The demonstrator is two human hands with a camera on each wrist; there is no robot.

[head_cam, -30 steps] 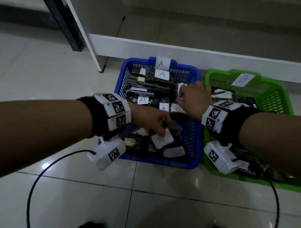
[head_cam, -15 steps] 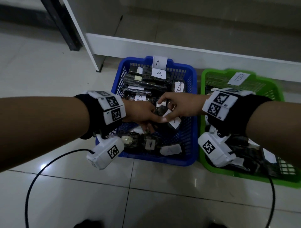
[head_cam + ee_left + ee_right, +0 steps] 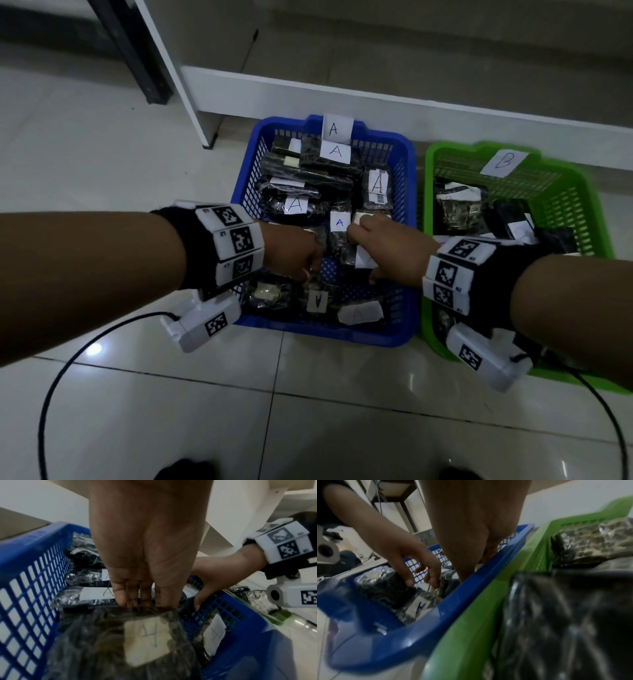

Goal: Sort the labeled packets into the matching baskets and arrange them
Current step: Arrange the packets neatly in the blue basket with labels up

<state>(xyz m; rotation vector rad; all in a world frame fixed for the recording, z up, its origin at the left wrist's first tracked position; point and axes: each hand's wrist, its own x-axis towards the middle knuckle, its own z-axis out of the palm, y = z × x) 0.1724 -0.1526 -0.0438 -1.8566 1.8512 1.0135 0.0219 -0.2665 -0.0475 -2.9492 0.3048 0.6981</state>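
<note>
1. A blue plastic mesh basket [image 3: 246, 192] carrying a white paper tag marked A [image 3: 337, 128] stands on the pale tiled floor [image 3: 102, 154], just beside a green plastic mesh basket [image 3: 565, 205] carrying a white tag marked B [image 3: 503, 163].
2. The blue basket holds many dark plastic-wrapped packets with white A labels [image 3: 296, 205], stacked along its far half and lying loosely along its near wall.
3. The left hand [image 3: 291, 255] reaches into the middle of the blue basket; in the left wrist view its fingers [image 3: 120, 596] point down, pressed together on the top edge of a dark packet with a white A label [image 3: 147, 635]. Whether the thumb closes this grip cannot be told.
4. The right hand [image 3: 390, 250] is also inside the blue basket, near its right wall, fingers curled down among the packets beside a small packet labelled A in blue ink [image 3: 339, 222]. Its grip is hidden, so what it holds cannot be told.
5. The green basket holds more dark wrapped packets [image 3: 459, 212], partly covered by the right wrist.
</note>
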